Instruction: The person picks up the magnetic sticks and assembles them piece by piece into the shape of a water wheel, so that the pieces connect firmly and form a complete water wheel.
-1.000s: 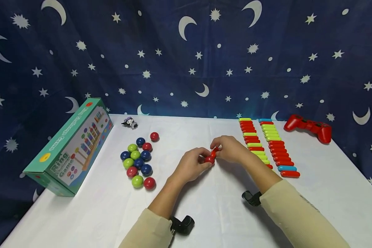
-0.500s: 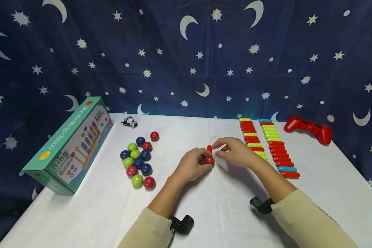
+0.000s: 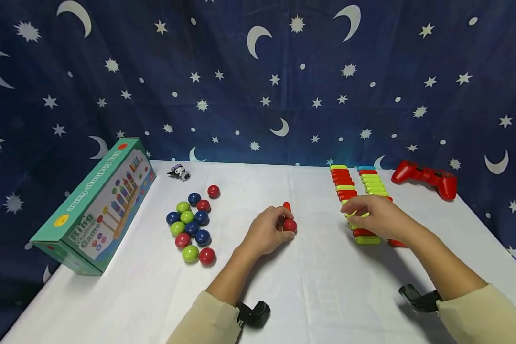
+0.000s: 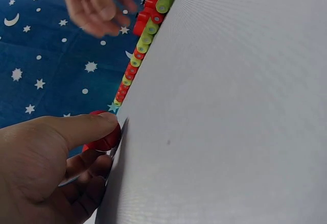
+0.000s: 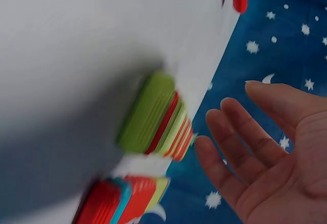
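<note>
Ball [image 3: 290,225] pinched in L hand [image 3: 264,233], cd roll if grip slips; R hand [image 3: 380,219] spread above sticks [image 3: 345,188] at right, dipping cd scatter em

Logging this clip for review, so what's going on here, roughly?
A person's left hand grips a red ball at the white table, with a red stick just beyond it. The right hand, holding nothing, hovers over two rows of coloured sticks. More balls lie between the green box and the left hand.
</note>
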### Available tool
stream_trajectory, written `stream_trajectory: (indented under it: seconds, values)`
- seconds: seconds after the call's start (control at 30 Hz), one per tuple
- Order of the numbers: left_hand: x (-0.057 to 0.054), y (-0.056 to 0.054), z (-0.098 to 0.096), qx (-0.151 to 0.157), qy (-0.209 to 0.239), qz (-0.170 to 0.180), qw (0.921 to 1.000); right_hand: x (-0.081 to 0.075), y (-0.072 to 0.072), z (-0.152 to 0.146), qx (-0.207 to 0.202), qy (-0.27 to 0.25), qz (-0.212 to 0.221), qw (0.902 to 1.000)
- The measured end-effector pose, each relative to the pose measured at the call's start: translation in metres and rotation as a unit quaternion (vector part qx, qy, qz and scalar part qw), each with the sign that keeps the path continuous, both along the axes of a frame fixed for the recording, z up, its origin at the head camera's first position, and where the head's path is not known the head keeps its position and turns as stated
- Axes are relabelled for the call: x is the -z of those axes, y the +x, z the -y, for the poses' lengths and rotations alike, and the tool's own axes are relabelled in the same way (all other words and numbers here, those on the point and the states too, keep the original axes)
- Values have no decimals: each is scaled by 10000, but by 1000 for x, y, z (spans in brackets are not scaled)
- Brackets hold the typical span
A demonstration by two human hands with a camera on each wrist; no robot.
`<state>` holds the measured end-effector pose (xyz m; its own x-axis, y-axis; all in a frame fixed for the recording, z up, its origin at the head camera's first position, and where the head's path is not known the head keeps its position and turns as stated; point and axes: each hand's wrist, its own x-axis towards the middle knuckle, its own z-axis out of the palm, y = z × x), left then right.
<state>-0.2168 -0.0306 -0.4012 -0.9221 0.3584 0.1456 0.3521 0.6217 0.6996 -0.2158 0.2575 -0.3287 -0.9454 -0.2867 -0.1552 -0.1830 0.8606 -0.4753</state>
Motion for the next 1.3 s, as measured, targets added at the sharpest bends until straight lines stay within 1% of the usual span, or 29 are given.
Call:
stream_trajectory:
  seconds: [0.17,0.33,0.43,0.63,0.83,1.0,1.17,1.3]
  values:
    - [2,0,0,18,26,-36,10000,4,9,-23,64,278,13,9996]
    - [3,-1,1,21,62,-65,10000,8,17,-31,65,391,186,9990]
    - [4,-2,1,29,80,-46,10000,12,19,-31,-33,515,199,9985]
    - [6,-2,2,56,169,-4,9998,17,18,-31,-186,933,32,9955]
    - [6,-2,2,45,217,-22,9998,23,18,-28,-405,1020,-84,9939]
    - [6,-2,2,38,226,-21,9997,26,19,-26,-460,1157,-180,9921]
    - [5,-1,3,32,237,28,9997,25,19,-22,-500,1342,-87,9896]
    - [6,-2,3,34,258,19,9997,25,21,-17,-446,1435,54,9886]
